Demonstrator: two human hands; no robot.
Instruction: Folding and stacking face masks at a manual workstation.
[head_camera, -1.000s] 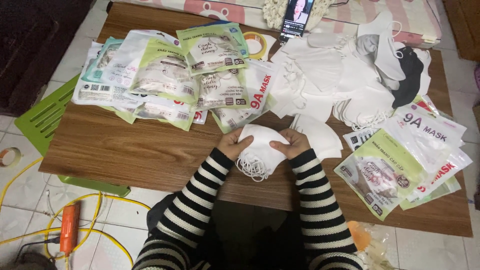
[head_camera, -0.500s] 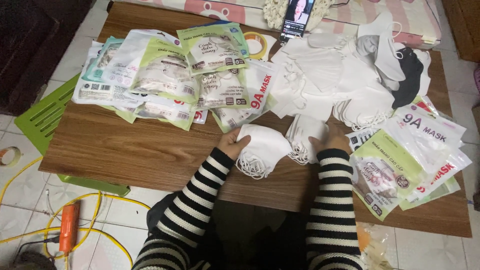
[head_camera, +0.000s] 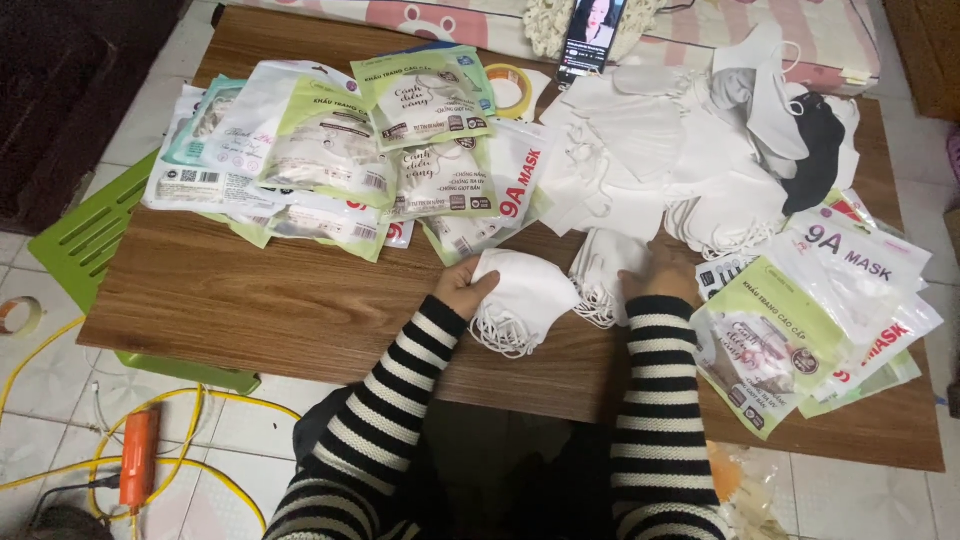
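My left hand (head_camera: 462, 287) grips the left edge of a stack of white face masks (head_camera: 522, 298) resting on the brown wooden table (head_camera: 250, 300), their ear loops hanging toward me. My right hand (head_camera: 662, 272) lies on a second bunch of white masks (head_camera: 603, 270) just to the right, fingers curled around it. Both arms wear black-and-white striped sleeves. A large loose heap of white masks (head_camera: 650, 160) spreads behind the hands.
Filled mask packets (head_camera: 330, 160) are piled at the back left, empty printed pouches (head_camera: 820, 310) at the right. A tape roll (head_camera: 508, 88) and a propped phone (head_camera: 590, 40) stand at the back. A green crate (head_camera: 90, 240), yellow cable (head_camera: 190, 420) and orange tool (head_camera: 138, 470) lie on the floor at left.
My right hand left the stack held by both hands and moved right onto the second bunch of masks. My left hand kept its hold on the first stack.
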